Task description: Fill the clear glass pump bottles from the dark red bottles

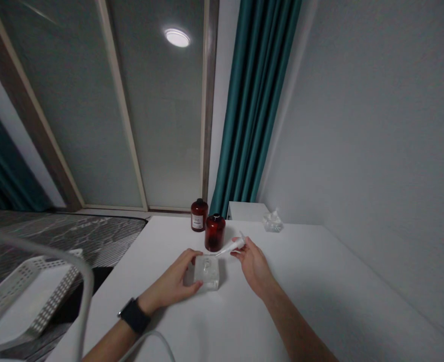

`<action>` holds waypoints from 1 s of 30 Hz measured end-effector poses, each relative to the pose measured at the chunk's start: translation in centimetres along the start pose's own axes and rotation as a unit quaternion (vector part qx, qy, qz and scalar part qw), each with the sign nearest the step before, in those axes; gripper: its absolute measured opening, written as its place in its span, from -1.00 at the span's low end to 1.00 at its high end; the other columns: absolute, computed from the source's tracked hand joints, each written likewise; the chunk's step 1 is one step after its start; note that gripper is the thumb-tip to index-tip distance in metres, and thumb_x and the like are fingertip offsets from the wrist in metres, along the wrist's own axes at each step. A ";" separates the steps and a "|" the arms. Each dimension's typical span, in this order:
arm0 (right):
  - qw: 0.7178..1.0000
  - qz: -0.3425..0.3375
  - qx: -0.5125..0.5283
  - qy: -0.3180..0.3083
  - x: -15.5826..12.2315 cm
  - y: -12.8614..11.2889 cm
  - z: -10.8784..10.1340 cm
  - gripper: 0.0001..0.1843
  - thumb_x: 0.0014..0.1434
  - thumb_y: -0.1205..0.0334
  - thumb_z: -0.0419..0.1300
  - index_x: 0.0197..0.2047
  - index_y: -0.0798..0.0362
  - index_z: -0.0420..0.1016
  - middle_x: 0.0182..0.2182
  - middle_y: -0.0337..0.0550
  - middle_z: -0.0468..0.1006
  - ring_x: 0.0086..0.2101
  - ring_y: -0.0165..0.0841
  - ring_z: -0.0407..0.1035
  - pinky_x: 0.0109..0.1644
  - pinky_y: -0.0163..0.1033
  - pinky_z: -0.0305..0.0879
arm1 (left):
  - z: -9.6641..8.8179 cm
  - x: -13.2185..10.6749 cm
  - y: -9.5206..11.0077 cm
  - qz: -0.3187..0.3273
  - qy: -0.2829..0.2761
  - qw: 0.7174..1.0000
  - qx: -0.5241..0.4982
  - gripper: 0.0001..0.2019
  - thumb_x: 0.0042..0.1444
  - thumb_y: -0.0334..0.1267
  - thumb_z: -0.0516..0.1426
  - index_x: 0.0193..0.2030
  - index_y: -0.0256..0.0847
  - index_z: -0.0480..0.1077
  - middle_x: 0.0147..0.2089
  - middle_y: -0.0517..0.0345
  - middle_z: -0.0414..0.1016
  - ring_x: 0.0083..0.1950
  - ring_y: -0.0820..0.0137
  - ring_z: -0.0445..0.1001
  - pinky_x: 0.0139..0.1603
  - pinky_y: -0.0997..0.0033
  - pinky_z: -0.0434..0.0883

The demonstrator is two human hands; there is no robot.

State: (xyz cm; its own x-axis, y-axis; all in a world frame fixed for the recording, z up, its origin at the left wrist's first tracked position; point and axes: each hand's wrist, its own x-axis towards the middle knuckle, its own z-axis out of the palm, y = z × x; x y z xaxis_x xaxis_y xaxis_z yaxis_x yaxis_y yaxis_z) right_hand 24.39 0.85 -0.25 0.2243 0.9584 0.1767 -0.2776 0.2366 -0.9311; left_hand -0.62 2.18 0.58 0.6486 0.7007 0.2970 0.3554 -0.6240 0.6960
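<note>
One hand, the left (178, 279), has its fingers curled round a clear squarish bottle (207, 272) sitting on the white table (304, 266), while the right hand (255, 266) pinches a white pump (238, 244), tube (224, 251) slanting down toward it. Two brown bottles (214, 235) stand just behind, lol.

A teal curtain (257, 105) hangs beside large door panels (165, 130) (a round light (177, 37) shines in one); a white box (244, 211) and crumpled clear plastic (272, 221) sit rightward, while a perforated white basket (55, 297) stands left, patterned grey carpet (104, 234) beyond.
</note>
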 end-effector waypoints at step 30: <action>0.939 -0.135 -0.268 -0.168 -1.7 -1.8 4.3 -0.76 0.26 0.06 0.20 -0.21 0.00 0.63 -0.24 -0.13 0.55 -0.16 -0.25 0.45 -0.03 -0.19 0.37 | 1.1 0.2 0.0 0.004 0.012 0.999 -0.033 -0.44 0.01 -0.28 0.23 0.18 -0.20 0.22 0.06 -0.02 0.37 0.03 0.14 0.38 0.02 0.15 0.42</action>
State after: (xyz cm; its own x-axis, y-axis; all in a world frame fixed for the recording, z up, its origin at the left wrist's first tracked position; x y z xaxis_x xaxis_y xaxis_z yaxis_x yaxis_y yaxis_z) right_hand 20.46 -0.52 2.54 -0.1131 0.8924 0.4368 0.2770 0.4506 -0.8487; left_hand 0.19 1.93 -0.10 0.6350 0.7043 0.3175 0.3042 -0.6057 0.7353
